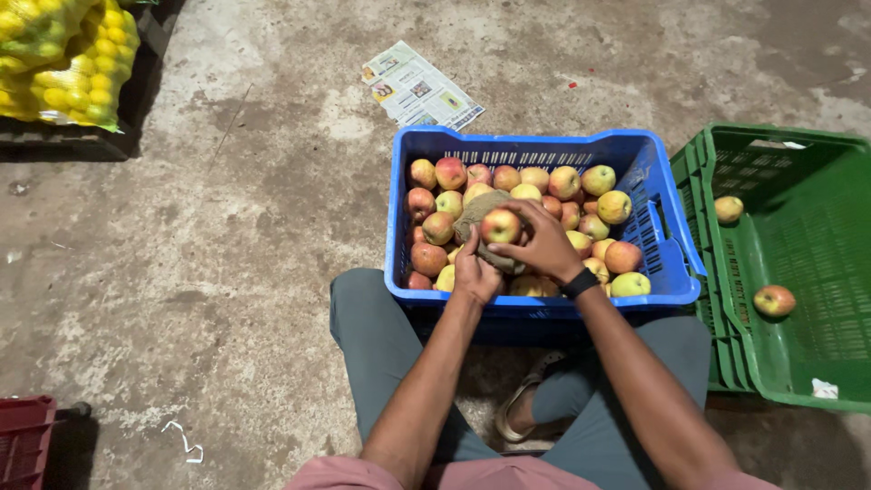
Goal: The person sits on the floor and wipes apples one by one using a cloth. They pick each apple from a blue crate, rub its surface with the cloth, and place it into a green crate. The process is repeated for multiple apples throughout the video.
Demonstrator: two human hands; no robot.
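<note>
A blue plastic crate [667, 272] full of red-yellow apples stands on the floor between my knees. My right hand [543, 245], with a black band at the wrist, grips one apple [501, 225] over the crate. My left hand [475, 274] is closed on a brownish cloth [475, 210] that lies under and behind that apple. Both hands meet above the middle of the crate.
A green crate [798, 363] at the right holds two loose apples [773, 300]. A printed leaflet [420, 89] lies on the concrete floor beyond the blue crate. Yellow mesh sacks of fruit [68, 59] sit at the top left. A dark red crate corner [23, 440] shows at the bottom left.
</note>
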